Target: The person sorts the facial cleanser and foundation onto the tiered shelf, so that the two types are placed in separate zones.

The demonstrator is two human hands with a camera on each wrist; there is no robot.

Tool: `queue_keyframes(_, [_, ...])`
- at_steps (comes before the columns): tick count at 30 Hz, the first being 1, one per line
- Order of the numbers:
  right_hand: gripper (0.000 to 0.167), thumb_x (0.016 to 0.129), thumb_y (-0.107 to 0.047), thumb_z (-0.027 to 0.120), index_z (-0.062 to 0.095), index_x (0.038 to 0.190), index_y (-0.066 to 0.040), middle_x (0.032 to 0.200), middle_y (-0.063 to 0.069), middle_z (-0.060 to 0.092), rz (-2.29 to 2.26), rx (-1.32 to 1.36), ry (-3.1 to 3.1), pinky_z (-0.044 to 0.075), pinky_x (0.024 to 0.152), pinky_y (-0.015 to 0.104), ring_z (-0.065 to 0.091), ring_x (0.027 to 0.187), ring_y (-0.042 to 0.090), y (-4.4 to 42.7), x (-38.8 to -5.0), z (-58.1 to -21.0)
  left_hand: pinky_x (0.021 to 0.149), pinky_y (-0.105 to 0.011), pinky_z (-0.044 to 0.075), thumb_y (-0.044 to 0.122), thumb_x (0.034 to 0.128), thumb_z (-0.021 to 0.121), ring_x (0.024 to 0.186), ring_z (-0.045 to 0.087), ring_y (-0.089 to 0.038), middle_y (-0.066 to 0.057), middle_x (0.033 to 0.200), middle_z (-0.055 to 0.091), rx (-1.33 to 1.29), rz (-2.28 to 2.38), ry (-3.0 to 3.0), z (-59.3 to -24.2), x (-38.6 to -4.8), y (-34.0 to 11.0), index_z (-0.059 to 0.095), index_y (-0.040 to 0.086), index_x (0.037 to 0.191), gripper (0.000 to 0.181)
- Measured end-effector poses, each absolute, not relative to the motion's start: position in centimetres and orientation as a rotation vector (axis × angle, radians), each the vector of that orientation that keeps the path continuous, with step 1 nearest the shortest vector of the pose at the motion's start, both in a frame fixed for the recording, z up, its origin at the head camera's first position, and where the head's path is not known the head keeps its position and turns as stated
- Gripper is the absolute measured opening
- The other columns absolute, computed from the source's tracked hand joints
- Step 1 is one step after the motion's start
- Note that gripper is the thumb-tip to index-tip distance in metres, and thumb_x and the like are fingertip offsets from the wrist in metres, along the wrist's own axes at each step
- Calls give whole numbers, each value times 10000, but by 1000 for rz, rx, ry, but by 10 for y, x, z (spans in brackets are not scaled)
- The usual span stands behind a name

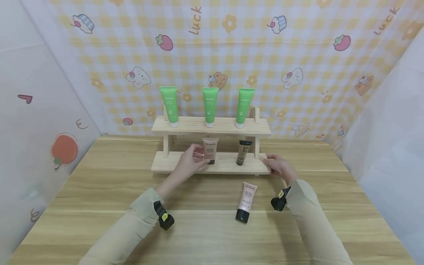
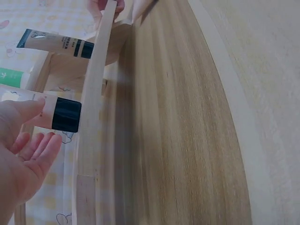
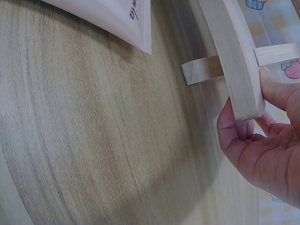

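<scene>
A pink BB cream tube (image 1: 210,149) with a black cap stands cap-down on the lower board of a two-tier wooden rack (image 1: 223,168). My left hand (image 1: 192,159) holds it from the left; in the left wrist view the thumb lies across the tube (image 2: 43,113) just above its cap. At the right end of that lower board, my right hand (image 1: 279,167) grips the wood, thumb on top and fingers curled beneath in the right wrist view. A small dark-capped tube (image 1: 243,152) stands on the same board between the hands.
Three green tubes (image 1: 210,106) stand spaced along the upper board. Another pink BB tube (image 1: 246,202) lies on the wooden table (image 1: 198,235) in front of the rack. Behind hangs a yellow checked cloth (image 1: 228,48), with white sheets at both sides.
</scene>
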State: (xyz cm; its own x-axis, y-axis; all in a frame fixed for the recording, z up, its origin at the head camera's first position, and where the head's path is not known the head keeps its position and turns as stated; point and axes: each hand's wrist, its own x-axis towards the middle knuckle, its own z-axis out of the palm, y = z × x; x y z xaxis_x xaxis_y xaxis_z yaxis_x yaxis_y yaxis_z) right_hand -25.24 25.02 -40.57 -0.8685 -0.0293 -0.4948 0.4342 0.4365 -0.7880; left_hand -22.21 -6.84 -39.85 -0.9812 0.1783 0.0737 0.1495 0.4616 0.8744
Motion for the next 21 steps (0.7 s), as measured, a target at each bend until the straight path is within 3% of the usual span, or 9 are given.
queue_keyframes(11, [567,959,-272,439,244,1386,45,963,51,486,-1423,346,2245,476,649,170,514,741,61,250,-253,-404,781,-309,528,267,792,704,922,601,-209,-94,1020,615,187,1374,2661,-396,-212,-71,542,63,1048,365])
queue_keyframes(21, [591,957,-285,442,230,1391,56,976,62,503,-1414,338,2245,494,657,179,537,728,47,250,-253,-406,791,-304,530,264,769,727,889,611,-181,-70,991,625,251,1327,2582,-402,-200,-55,556,56,1054,392])
